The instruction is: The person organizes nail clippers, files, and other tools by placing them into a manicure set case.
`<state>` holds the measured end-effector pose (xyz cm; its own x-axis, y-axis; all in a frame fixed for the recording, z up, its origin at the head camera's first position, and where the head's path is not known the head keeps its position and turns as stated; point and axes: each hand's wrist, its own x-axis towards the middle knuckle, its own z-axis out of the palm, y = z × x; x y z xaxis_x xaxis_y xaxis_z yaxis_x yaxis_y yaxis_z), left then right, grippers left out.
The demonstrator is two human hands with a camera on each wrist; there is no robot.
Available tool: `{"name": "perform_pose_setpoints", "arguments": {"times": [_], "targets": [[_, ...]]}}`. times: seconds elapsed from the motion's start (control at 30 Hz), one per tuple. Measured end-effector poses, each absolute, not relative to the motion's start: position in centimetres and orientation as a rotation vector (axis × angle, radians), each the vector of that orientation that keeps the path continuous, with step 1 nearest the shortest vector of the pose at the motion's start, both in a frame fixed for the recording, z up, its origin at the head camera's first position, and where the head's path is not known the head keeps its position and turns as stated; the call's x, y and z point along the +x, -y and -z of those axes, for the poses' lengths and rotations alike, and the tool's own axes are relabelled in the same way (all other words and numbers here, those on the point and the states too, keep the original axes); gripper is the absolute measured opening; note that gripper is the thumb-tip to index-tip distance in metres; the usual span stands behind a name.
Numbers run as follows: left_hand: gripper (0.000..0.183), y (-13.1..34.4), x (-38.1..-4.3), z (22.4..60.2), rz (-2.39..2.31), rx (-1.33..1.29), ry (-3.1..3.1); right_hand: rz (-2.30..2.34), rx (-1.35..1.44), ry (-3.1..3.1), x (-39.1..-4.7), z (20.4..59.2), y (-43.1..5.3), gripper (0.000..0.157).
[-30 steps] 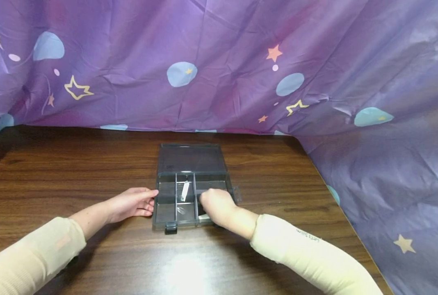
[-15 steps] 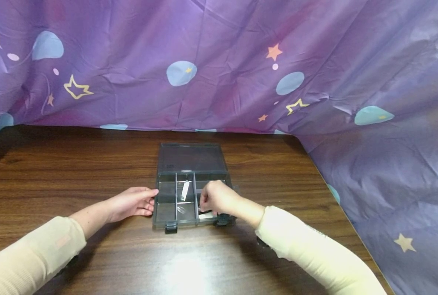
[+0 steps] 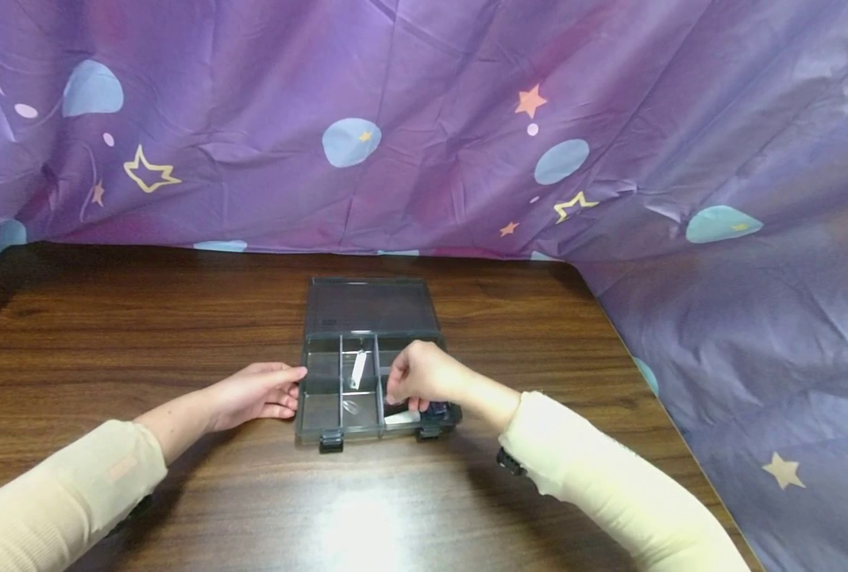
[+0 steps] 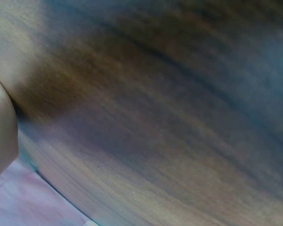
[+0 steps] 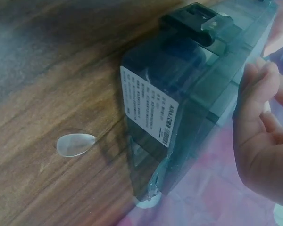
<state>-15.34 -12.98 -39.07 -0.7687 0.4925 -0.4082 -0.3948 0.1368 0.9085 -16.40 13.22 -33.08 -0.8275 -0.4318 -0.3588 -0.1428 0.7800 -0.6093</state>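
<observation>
An open smoky plastic compartment box (image 3: pixel 322 434) sits on the wooden table, its lid (image 3: pixel 370 306) laid back away from me. My left hand (image 3: pixel 260 392) rests at the box's left side, thumb on the rim and fingers loosely bent. My right hand (image 3: pixel 427 377) reaches down into the right compartment with curled fingers, thumb and index fingertips close together. I cannot tell whether anything is between them. Below it lie a white strip (image 3: pixel 402 418) and a dark blue item (image 3: pixel 437 409). The middle column holds another white strip (image 3: pixel 358 369) and a clear loop-like piece (image 3: pixel 350 407).
Two dark latches, one the left front latch (image 3: pixel 331 442), stick out at the box's front. A printed label (image 5: pixel 150 107) is on its side. A pale drop-shaped spot (image 5: pixel 75 144) shows on the table (image 3: pixel 181 310). A purple patterned cloth (image 3: pixel 424 119) hangs behind.
My right hand has lifted slightly and shifted back inside the right compartment, uncovering the white strip, the dark blue item and the right latch. My left hand stays in place.
</observation>
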Motion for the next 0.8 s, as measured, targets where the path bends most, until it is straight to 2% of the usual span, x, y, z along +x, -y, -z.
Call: {"name": "perform_pose_setpoints", "arguments": {"times": [0.8], "targets": [[0.018,13.1,-15.4,39.2,-1.713,0.099,-1.747,0.917,-0.398,-2.419,-16.3,33.0,-11.8,0.004]]}}
